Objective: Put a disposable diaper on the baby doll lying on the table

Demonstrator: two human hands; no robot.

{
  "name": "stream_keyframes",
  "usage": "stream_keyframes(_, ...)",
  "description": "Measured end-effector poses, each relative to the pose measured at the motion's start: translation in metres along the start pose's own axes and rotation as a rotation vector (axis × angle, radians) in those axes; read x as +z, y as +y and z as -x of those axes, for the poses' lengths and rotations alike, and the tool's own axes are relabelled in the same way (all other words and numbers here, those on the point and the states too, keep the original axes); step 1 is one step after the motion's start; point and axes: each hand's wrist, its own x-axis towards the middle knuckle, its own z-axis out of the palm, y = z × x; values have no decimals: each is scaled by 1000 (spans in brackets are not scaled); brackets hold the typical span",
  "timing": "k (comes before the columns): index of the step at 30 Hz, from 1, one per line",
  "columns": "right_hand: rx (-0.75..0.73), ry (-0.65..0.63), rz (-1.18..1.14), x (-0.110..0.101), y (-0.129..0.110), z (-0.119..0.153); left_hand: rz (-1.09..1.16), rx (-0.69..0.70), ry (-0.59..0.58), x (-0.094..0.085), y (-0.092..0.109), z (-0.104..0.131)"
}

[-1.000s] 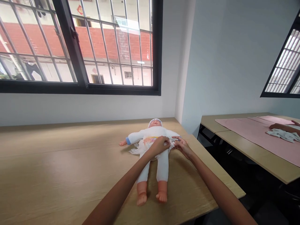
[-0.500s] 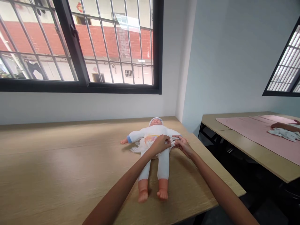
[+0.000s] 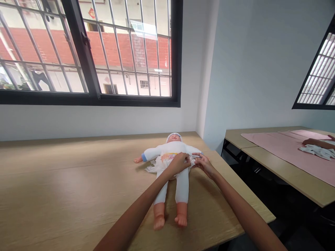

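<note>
Doll (image 3: 170,147) lies face up near the right-hand corner of a wooden table (image 3: 78,184), head toward the wall, bare feet toward the wearer. White cap (image 3: 173,135) with a patterned band holds the top of the head; white suit (image 3: 182,184) encloses body, arms and legs, a blue cuff (image 3: 143,157) showing at one wrist. Disposable diaper (image 3: 167,157), white with a yellow-orange print on its front panel, sits about the hips over the suit; one ruffled side spreads loose on the tabletop. Left hand (image 3: 180,162) rests over the diaper front, fingers curled narrow near its right side; can't tell whether they pinch the material. Right hand (image 3: 205,164) at that same side, thumb and nearest fingertips close together by a white edge, another finger extended; grip on it can't be made out. To the right, a second table (image 3: 288,173) bears a pink cloth (image 3: 274,144); on that, a crumpled white cloth (image 3: 315,150) under another person's hand (image 3: 311,142), partly out of view. Behind, a dark-framed, barred window (image 3: 131,101) gives onto a red-and-pale building.
</note>
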Motion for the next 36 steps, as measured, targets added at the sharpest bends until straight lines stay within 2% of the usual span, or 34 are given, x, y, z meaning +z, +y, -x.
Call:
stream_keyframes(10,2,12,1,4,-4,3,49,-5,8,-1,2,1)
stream_keyframes(25,6,24,14,-3,3,0,114,-43,43,-14,16,4)
stream_keyframes(36,9,116,0,-5,1,-2,326,-88,-4,-12,0,-2)
